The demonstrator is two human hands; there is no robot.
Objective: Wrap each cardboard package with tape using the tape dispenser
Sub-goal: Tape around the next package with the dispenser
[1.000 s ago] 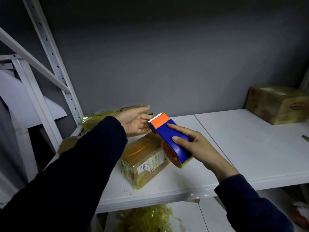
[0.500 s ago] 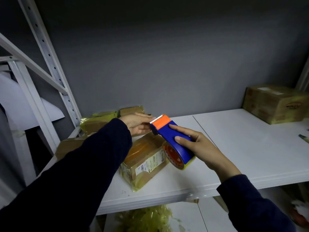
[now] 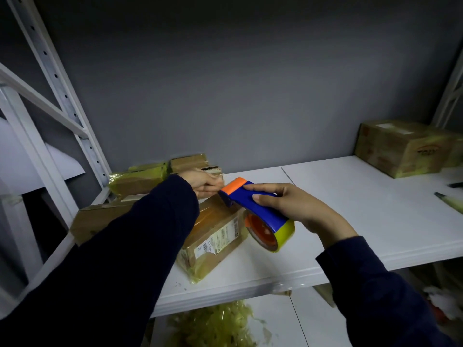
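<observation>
My right hand (image 3: 298,209) grips a tape dispenser (image 3: 253,206) with a blue body, an orange head and a yellow roll on an orange-red core. It hovers just above a cardboard package (image 3: 215,234) that lies on the white shelf (image 3: 363,221), wrapped in yellowish tape and bearing a white label. My left hand (image 3: 203,182) is over the package's far end, with its fingers pinched together right at the dispenser's orange head, where the tape end comes out. The tape strip itself is too clear to see.
More taped packages (image 3: 140,179) and a flat cardboard piece (image 3: 100,219) lie at the back left by the perforated shelf upright (image 3: 57,83). A larger box (image 3: 400,149) stands at the back right. Thin tools (image 3: 448,199) lie at the right edge. Tape scraps (image 3: 215,326) fill the lower shelf.
My left hand went from open to fingers closed at the dispenser's head. The dispenser has tipped lower and flatter over the package.
</observation>
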